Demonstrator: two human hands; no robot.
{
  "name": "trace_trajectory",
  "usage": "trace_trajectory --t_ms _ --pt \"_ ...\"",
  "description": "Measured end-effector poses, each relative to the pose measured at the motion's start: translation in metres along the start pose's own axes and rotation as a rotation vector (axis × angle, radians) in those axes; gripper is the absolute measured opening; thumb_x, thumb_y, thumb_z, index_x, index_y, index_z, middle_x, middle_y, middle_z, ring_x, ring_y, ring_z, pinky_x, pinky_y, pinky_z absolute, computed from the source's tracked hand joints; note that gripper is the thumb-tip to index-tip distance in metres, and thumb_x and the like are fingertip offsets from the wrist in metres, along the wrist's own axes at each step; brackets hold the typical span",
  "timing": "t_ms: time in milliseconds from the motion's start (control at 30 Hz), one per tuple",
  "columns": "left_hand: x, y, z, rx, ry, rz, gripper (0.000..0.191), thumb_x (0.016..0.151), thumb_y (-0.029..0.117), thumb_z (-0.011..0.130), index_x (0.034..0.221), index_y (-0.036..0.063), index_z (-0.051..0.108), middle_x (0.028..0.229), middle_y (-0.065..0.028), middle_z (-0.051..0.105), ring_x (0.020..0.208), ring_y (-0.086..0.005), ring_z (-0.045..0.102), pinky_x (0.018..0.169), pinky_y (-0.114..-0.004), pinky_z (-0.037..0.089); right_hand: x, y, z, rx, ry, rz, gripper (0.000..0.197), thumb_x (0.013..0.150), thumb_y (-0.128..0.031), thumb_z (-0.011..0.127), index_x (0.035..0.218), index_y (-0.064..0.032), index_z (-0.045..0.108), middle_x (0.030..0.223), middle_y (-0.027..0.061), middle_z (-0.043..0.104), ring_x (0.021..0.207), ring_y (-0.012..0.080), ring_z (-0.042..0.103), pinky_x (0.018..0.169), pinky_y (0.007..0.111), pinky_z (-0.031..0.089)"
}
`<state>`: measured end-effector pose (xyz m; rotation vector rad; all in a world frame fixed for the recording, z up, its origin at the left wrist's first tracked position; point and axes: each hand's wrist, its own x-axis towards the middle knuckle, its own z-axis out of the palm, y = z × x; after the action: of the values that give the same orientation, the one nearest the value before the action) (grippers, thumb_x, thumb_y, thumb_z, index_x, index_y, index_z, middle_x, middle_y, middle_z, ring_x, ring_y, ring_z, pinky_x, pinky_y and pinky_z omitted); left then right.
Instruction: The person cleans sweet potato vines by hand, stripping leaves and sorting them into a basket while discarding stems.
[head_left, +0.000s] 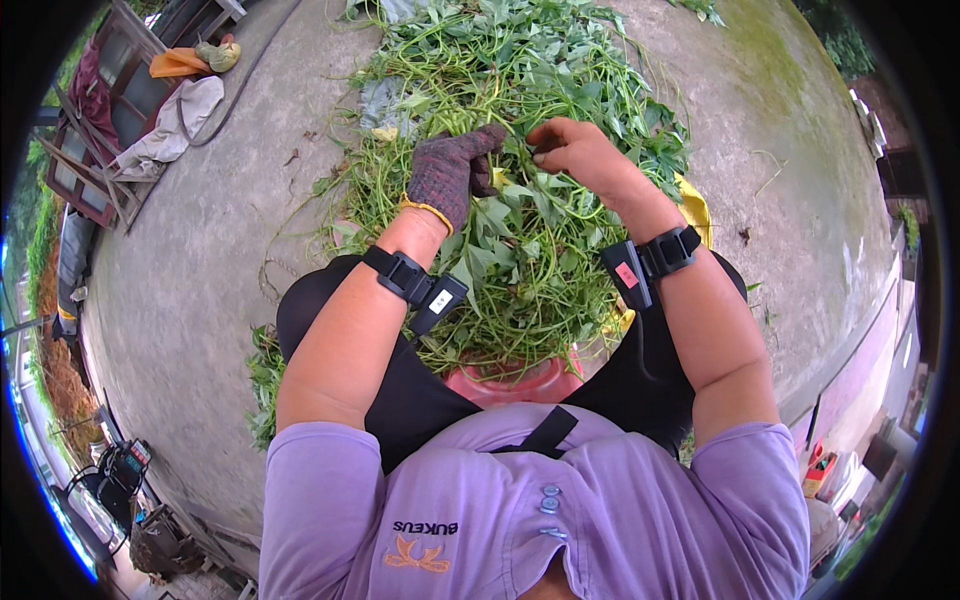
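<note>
My left hand (455, 166), in a dark knitted glove with a yellow cuff, is closed around green leafy stems over a large heap of vines (517, 277). Just to its right my bare right hand (574, 154) has its thumb and fingers bent, close to the stems and leaves; whether a thin stem lies between its fingertips I cannot tell. The heap spreads between my knees and away from me, with long pale green stems and lobed leaves. A red plastic basin (517, 386) shows its rim beneath the near end of the vines.
Something yellow (695, 206) lies at the heap's right edge. More leafy vines (264, 382) are by my left knee. On the concrete floor (195, 285), towards the upper left, stand wooden window frames (97, 135) with a pale cloth (176, 124) and a hose (244, 82).
</note>
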<state>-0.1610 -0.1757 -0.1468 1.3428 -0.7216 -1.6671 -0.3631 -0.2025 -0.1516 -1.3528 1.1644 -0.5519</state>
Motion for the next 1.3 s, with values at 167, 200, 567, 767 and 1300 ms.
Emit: trace_trajectory --t_ms 167,200,567,767,1300 --pt "0.015 0.002 -0.027 -0.334 -0.067 0.043 0.011 0.088 0.017 0.064 0.090 0.0058 0.067 0.080 -0.0058 0.065 0.065 -0.0209 0.062 0.063 -0.040 0.057 -0.017 0.013 0.016 -0.562 -0.091 -0.050 0.045 0.075 -0.021 0.072 0.114 -0.0023 0.060 0.087 0.0126 0.067 0.081 0.0237 0.064 0.075 0.034 0.048" --pt "0.016 0.003 -0.030 -0.364 -0.108 0.026 0.015 0.089 0.019 0.064 0.096 0.0060 0.065 0.083 -0.0076 0.066 0.070 -0.0234 0.065 0.068 -0.043 0.057 -0.021 0.010 0.021 -0.563 -0.114 -0.008 0.047 0.074 -0.027 0.073 0.114 -0.0053 0.061 0.094 0.0149 0.067 0.088 0.0279 0.063 0.079 0.037 0.049" --pt "0.013 0.013 -0.041 -0.424 -0.194 -0.004 0.018 0.089 0.018 0.063 0.096 0.0019 0.060 0.078 -0.0115 0.064 0.073 -0.0305 0.065 0.071 -0.045 0.055 -0.028 -0.002 0.025 -0.649 0.204 -0.177 0.022 0.084 -0.024 0.063 0.097 -0.0069 0.059 0.082 0.0169 0.065 0.081 0.0373 0.062 0.071 0.048 0.047" --pt "0.025 0.015 -0.066 -0.183 -0.074 0.085 0.013 0.089 0.012 0.060 0.092 -0.0009 0.060 0.072 -0.0080 0.059 0.065 -0.0238 0.061 0.062 -0.039 0.052 -0.033 -0.018 0.001 -0.558 0.377 -0.307 0.016 0.087 -0.021 0.061 0.094 -0.0069 0.064 0.069 0.0115 0.064 0.067 0.0287 0.063 0.059 0.040 0.045" --pt "0.010 0.014 -0.062 -0.110 -0.022 0.178 0.030 0.088 0.016 0.060 0.109 -0.0060 0.061 0.063 -0.0005 0.047 0.055 -0.0152 0.046 0.061 -0.040 0.053 -0.046 -0.030 -0.031 0.797 0.186 0.094 0.016 0.091 -0.006 0.054 0.098 0.0083 0.058 0.077 0.0088 0.058 0.060 0.0141 0.054 0.052 0.031 0.048"
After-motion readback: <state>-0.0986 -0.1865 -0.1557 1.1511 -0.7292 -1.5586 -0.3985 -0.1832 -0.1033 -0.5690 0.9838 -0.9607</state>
